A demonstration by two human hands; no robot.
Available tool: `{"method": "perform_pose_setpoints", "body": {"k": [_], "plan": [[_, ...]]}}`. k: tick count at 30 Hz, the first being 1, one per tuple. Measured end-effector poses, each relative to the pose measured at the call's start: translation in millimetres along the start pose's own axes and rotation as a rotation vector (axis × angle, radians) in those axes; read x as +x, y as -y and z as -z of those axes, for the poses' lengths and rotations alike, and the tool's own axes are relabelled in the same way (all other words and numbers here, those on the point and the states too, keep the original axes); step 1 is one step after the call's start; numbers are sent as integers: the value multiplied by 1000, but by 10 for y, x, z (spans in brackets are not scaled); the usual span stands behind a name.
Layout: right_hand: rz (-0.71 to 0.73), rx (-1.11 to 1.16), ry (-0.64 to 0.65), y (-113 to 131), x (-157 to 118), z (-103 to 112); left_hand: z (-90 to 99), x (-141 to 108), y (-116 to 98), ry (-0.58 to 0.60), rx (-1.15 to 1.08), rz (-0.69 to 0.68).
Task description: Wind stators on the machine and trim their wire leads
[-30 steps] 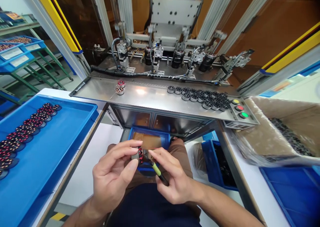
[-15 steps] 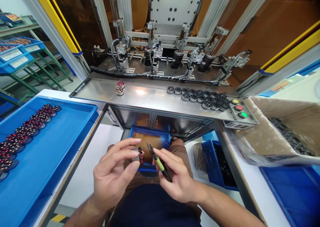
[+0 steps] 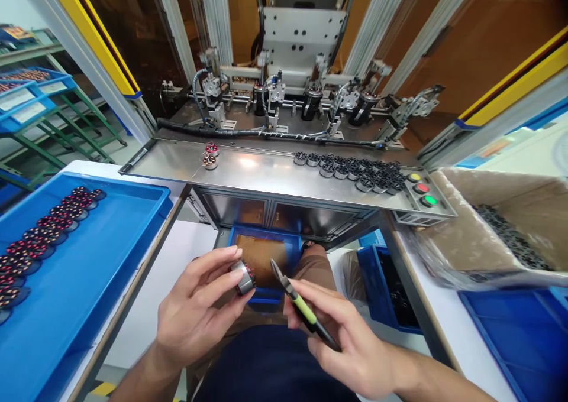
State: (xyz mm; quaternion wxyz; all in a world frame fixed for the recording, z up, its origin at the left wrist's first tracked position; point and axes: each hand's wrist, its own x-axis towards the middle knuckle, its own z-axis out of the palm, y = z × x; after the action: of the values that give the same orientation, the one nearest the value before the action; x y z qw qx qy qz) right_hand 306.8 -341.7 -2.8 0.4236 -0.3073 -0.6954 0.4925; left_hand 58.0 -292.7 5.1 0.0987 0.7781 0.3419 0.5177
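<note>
Between the thumb and fingers of my left hand [image 3: 202, 304] is a round metal motor part [image 3: 243, 276], its red windings facing right. My right hand [image 3: 339, 328] holds cutters [image 3: 304, 308] with black and light green handles, the dark tip pointing up and left, apart from the part. Two wound parts [image 3: 210, 161] sit at the left of the metal shelf [image 3: 261, 174]. Several black and silver parts [image 3: 341, 171] stand in rows on its right side. Rows of parts with red windings [image 3: 51, 227] lie in the blue tray [image 3: 119, 224] at the left.
Behind the shelf stands a machine with black cylinders [image 3: 312, 103]. Colored buttons [image 3: 428, 201] are at the shelf's right end. A plastic-lined box [image 3: 501, 260] and blue bins [image 3: 528, 337] stand right. Below the shelf is a blue bin with brown cardboard [image 3: 261, 260].
The round part has turned in my left hand, showing more of its metal side. My right hand and the cutters have moved right and slightly down. The machine's upper plate sits lower.
</note>
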Motion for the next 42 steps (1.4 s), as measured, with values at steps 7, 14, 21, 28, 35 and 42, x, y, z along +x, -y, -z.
{"method": "perform_pose_setpoints", "body": {"k": [7,14,21,28,35,42], "plan": [[-43,254,117,201,44,-13,57,13,8,49,82,-85],[-66,279,131,205,63,-38,33,-101,65,-27,-139,-9],[-128,306,137,222,127,-63,12,-165,111,-26,-252,8],[-117,287,141,196,155,-71,30,-210,106,-25,-294,52],[-188,265,128,185,193,-78,27,-206,112,-31,-271,61],[-313,243,23,169,171,-73,-28,-225,101,-95,-258,106]]}}
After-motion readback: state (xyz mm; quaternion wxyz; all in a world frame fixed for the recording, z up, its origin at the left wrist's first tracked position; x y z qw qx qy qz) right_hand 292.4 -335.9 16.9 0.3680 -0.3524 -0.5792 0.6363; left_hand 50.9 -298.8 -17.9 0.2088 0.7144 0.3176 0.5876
